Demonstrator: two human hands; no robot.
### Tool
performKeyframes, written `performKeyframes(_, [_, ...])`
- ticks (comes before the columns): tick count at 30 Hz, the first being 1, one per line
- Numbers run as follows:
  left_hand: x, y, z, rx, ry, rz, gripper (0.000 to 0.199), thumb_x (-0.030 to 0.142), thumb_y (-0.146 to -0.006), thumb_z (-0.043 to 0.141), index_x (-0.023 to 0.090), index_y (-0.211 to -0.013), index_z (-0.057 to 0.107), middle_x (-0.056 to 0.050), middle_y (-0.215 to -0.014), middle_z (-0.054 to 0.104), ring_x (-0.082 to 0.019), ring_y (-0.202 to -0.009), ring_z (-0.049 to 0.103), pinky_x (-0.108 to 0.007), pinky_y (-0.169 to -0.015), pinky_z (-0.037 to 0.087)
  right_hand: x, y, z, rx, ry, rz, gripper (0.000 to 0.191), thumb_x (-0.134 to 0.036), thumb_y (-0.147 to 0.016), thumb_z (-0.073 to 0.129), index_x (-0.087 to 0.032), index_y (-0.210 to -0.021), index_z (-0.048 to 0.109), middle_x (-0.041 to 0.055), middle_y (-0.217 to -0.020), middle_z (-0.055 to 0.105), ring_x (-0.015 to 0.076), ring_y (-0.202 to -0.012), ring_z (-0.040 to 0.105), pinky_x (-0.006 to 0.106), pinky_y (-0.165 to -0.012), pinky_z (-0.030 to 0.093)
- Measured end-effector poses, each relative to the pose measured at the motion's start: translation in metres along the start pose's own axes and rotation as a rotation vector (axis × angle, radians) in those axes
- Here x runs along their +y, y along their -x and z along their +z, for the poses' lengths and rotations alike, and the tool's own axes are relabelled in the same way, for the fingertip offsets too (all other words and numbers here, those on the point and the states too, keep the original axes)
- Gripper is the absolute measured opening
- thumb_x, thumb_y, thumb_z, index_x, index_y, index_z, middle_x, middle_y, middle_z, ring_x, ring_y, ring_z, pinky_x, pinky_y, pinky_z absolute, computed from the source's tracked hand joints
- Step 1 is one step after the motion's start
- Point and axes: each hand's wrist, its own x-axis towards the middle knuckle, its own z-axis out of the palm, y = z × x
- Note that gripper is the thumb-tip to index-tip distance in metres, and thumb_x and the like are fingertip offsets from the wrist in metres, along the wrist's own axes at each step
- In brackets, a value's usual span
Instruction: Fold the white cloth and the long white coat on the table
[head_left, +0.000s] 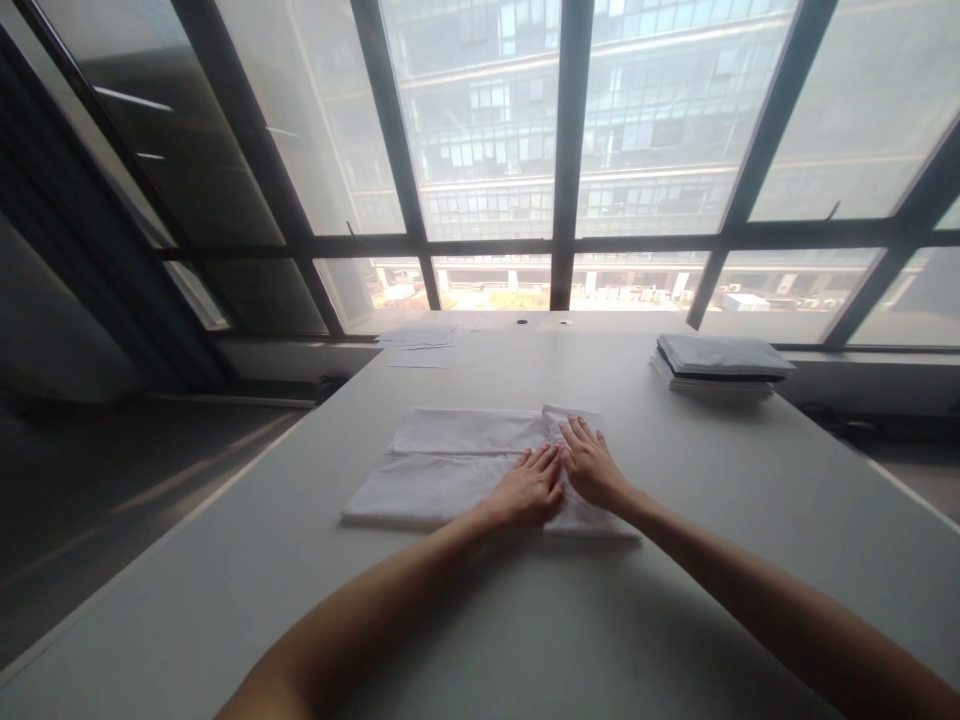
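A white cloth (442, 480), which looks like a folded garment, lies flat on the white table (480, 640). A seam or fold line runs along its length, and its right end is turned over into a flap. Near that flap's edge my left hand (529, 488) presses flat, fingers stretched out. My right hand (592, 465) rests on the flap itself with its fingers spread. The two hands touch or nearly touch at the fingertips, and part of the cloth is hidden beneath them.
At the back right stands a stack of folded cloths (720, 358), white with a dark layer. Sheets of paper (418, 345) lie at the back left. Two small round holes or discs (522, 322) show near the far edge. Tall windows (487, 130) rise behind the table.
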Motion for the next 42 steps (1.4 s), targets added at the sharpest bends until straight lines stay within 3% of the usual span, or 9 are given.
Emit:
performKeyframes(5, [0.0,0.001,0.003,0.033,0.023,0.01,0.067,0.035,-0.101,0.041,0.014,-0.163,0.026,-0.016,-0.169,0.024,-0.029,-0.157,0.019,-0.053,-0.128,0.013,0.004,-0.055,0.007,-0.119,-0.054,-0.105,0.057,-0.032,-0.107,0.029,-0.012,-0.16,0.036,0.0163,-0.169,0.023,0.026,-0.158,0.017,0.051,-0.126,0.016])
performKeyframes(8, [-0.002,0.0,0.001,0.048,0.069,0.013,0.068,0.035,-0.099,0.043,0.013,-0.162,0.028,-0.015,-0.168,0.027,-0.03,-0.157,0.021,-0.054,-0.128,0.014,0.012,-0.062,0.013,-0.149,-0.056,-0.163,0.057,-0.034,-0.107,0.027,-0.009,-0.157,0.041,0.017,-0.167,0.029,0.0248,-0.157,0.022,0.049,-0.127,0.015])
performKeyframes(13, [-0.023,-0.006,-0.013,0.094,0.165,-0.027,0.062,0.023,-0.097,0.038,0.02,-0.159,0.038,-0.007,-0.166,0.034,-0.02,-0.153,0.031,-0.038,-0.128,0.024,0.02,-0.058,0.024,-0.077,-0.069,-0.159,0.059,-0.037,-0.108,0.02,-0.012,-0.156,0.044,0.014,-0.165,0.035,0.0228,-0.155,0.027,0.046,-0.127,0.019])
performKeyframes(19, [-0.093,0.013,-0.031,-0.025,-0.053,-0.288,0.062,0.047,-0.107,0.031,0.022,-0.164,0.028,-0.01,-0.17,0.021,-0.03,-0.158,0.014,-0.058,-0.126,0.012,0.019,-0.056,0.03,-0.044,0.013,-0.17,0.061,-0.037,-0.106,0.027,-0.01,-0.159,0.038,0.0145,-0.166,0.032,0.0242,-0.155,0.028,0.047,-0.127,0.019])
performKeyframes(25, [-0.185,0.097,-0.06,0.021,-0.207,-0.654,0.06,0.046,-0.108,0.025,0.022,-0.163,0.031,-0.009,-0.17,0.021,-0.03,-0.158,0.016,-0.056,-0.125,0.016,0.016,-0.053,0.029,-0.036,0.044,-0.171,0.062,-0.039,-0.106,0.028,-0.011,-0.16,0.037,0.0134,-0.167,0.031,0.0244,-0.156,0.027,0.046,-0.127,0.018])
performKeyframes(28, [-0.212,0.139,-0.071,0.045,-0.207,-0.776,0.061,0.045,-0.107,0.026,0.02,-0.162,0.033,-0.009,-0.169,0.024,-0.028,-0.157,0.02,-0.054,-0.125,0.019,0.017,-0.053,0.031,-0.026,0.044,-0.172,0.061,-0.039,-0.106,0.029,-0.011,-0.16,0.037,0.0141,-0.166,0.031,0.0249,-0.156,0.027,0.046,-0.127,0.019])
performKeyframes(32, [-0.214,0.16,-0.08,0.173,-0.177,-0.836,0.055,0.04,-0.104,0.034,0.016,-0.15,0.052,-0.013,-0.161,0.043,-0.024,-0.151,0.036,-0.039,-0.121,0.028,0.019,-0.053,0.033,-0.021,0.06,-0.183,0.061,-0.036,-0.104,0.029,-0.01,-0.159,0.039,0.0143,-0.165,0.033,0.0256,-0.155,0.029,0.048,-0.127,0.021])
performKeyframes(36, [-0.197,0.156,-0.092,0.286,-0.134,-0.98,0.04,0.029,-0.098,0.041,0.013,-0.105,0.077,-0.02,-0.122,0.072,-0.028,-0.116,0.065,-0.032,-0.098,0.045,0.023,-0.054,0.035,-0.012,0.093,-0.196,0.06,-0.029,-0.103,0.027,-0.01,-0.158,0.04,0.013,-0.166,0.033,0.0244,-0.154,0.031,0.046,-0.127,0.022])
performKeyframes(42, [-0.188,0.168,-0.107,0.251,0.153,-0.999,0.036,0.045,-0.086,0.066,0.015,-0.066,0.07,-0.005,-0.064,0.066,-0.019,-0.066,0.063,-0.025,-0.06,0.038,0.032,-0.056,0.039,0.003,0.089,-0.204,0.06,-0.023,-0.101,0.025,-0.011,-0.157,0.042,0.0131,-0.165,0.036,0.0234,-0.153,0.033,0.045,-0.126,0.025])
